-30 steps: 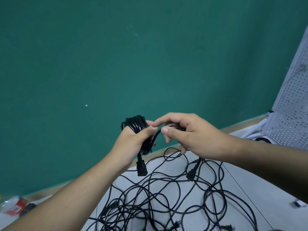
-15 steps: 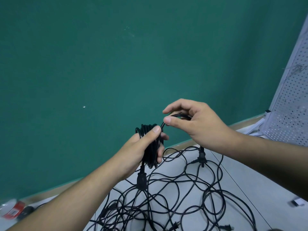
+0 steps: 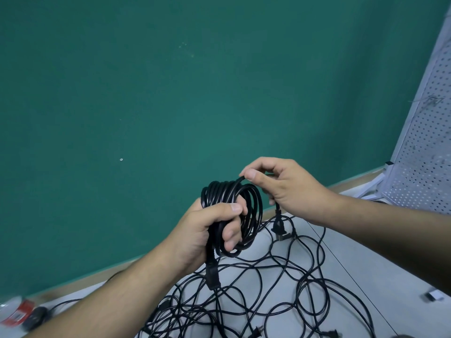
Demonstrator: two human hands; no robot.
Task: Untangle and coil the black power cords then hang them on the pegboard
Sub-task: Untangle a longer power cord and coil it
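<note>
Left hand (image 3: 207,230) gripped coiled cord (image 3: 231,215) mid-air; right hand (image 3: 280,186) pinched its free end, plug (image 3: 279,228) dangling. Tangled cords (image 3: 256,301) on floor, cut off below. Pegboard (image 3: 424,152) partly out of frame.

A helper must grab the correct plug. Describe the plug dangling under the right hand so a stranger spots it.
Find the white pegboard at the right edge, then go left to the right hand before the green wall. Beneath it a black plug dangles in the air. Other plugs lie in the floor tangle, and the other hanging connector drops from the coil in the left hand.
</note>
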